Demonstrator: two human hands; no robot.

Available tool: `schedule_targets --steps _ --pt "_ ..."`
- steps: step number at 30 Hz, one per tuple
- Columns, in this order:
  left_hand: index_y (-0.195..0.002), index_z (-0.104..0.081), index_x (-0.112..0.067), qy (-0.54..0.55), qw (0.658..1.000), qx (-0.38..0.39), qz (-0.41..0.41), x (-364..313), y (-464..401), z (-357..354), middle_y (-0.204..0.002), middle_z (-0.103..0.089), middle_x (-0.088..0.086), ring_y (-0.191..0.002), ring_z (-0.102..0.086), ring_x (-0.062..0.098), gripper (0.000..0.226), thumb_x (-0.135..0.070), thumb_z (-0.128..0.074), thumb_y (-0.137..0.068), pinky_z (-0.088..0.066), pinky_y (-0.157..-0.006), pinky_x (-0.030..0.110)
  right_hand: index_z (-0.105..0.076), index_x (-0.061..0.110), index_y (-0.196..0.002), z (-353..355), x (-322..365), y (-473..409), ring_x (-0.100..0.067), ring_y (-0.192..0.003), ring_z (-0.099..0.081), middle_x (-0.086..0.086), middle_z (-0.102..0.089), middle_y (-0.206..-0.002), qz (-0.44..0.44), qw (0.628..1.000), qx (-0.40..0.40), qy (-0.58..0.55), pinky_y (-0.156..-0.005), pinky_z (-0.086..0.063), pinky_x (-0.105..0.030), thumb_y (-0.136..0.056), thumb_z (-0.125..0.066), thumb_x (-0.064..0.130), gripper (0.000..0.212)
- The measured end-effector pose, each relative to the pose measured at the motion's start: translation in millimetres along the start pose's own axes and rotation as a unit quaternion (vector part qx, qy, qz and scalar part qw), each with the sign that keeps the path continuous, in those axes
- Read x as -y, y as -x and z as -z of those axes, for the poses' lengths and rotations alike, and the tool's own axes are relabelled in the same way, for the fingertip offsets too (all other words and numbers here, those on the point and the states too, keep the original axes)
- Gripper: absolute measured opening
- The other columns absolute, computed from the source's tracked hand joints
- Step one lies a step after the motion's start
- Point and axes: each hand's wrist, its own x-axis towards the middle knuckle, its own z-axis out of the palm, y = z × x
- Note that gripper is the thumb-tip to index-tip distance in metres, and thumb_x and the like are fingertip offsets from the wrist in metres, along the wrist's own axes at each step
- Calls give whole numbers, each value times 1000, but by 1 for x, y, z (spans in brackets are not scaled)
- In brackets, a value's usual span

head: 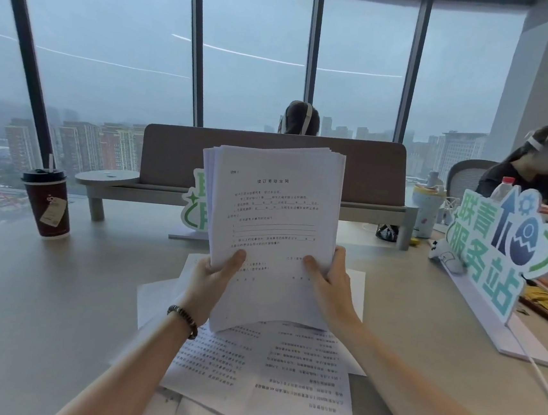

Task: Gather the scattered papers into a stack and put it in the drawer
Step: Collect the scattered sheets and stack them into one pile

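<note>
Both hands hold a thick stack of white printed paper sheets (273,220) upright above the pale beige desk (39,302) — the left hand (210,283) grips its lower left edge, thumb across the front page, and the right hand (329,279) grips the lower right edge the same way. Most of the stack rises above the hands. More loose white printed pages (259,376) lie overlapping on the desk directly below, near the forearms.

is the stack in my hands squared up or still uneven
Uneven: the stack held by left hand and right hand shows staggered sheet edges at its top corners.
</note>
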Motion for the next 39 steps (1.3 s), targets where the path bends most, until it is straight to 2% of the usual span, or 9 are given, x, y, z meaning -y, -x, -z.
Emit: schedule_targets --steps 6,10,12,16,20,23,28,32,39 --pt "-92 -74 -19 -142 989 -47 20 2 -17 12 -88 -78 2 -81 -75 23 22 -40 -71 -88 -62 -74 48 -40 23 -125 -1 9 -10 -16 -97 -68 8 -64 -115 1 999 27 39 -78 -60 -37 -101 -54 24 28" --pt "-103 -71 -6 -58 993 -3 101 -9 -19 24 -97 -77 12 -82 -75 29 25 -28 -66 -93 -62 -69 41 -54 20 -122 7 13 -15 -15 -98 -66 2 -66 -112 -123 991 59 5 -72 -54 -29 -106 -39 38 29" --pt "-102 -69 -5 -58 985 25 157 -12 -22 35 -89 -78 8 -72 -74 24 24 -28 -62 -95 -60 -58 31 -63 17 -107 17 8 -23 -19 -94 -65 -4 -69 -105 -133 985 35 99 -76 -52 -34 -105 -31 50 46" --pt "-108 -65 -3 -71 960 36 269 1 -31 50 -82 -76 10 -65 -72 24 26 -26 -60 -96 -60 -54 31 -57 16 -118 46 -15 -37 -31 -110 -58 -13 -63 -121 -124 865 30 485 -92 -46 -40 -98 -25 61 59" --pt "-120 -62 3 -167 942 11 290 24 -35 51 -111 -70 21 -89 -67 33 41 -28 -66 -93 -57 -85 43 -42 15 -138 55 -25 -37 -31 -117 -55 -11 -58 -131 -197 792 96 569 -97 -47 -45 -96 -33 63 64" --pt "-114 -65 2 -186 940 1 287 33 -37 49 -110 -71 20 -95 -69 36 40 -30 -69 -91 -55 -92 49 -38 17 -136 53 -29 -38 -31 -115 -57 -10 -58 -129 -185 823 97 529 -95 -50 -44 -89 -56 55 63" --pt "-113 -66 2 -181 944 -17 277 41 -38 43 -106 -72 20 -90 -70 36 40 -30 -72 -89 -58 -78 42 -33 18 -142 54 -27 -42 -35 -123 -48 -15 -48 -136 -208 890 39 403 -100 -47 -45 -77 -80 41 83" --pt "-113 -65 2 -174 946 -21 272 44 -40 40 -101 -71 19 -76 -68 30 38 -28 -70 -90 -55 -62 33 -31 15 -146 60 -30 -47 -37 -132 -39 -19 -40 -143 -252 907 2 336 -104 -43 -44 -73 -87 29 93" --pt "-114 -64 2 -143 948 -26 283 46 -41 39 -104 -72 19 -85 -70 34 40 -28 -72 -89 -57 -67 37 -21 13 -149 59 -26 -42 -36 -123 -52 -14 -48 -139 -287 925 34 248 -91 -48 -44 -71 -87 6 102"
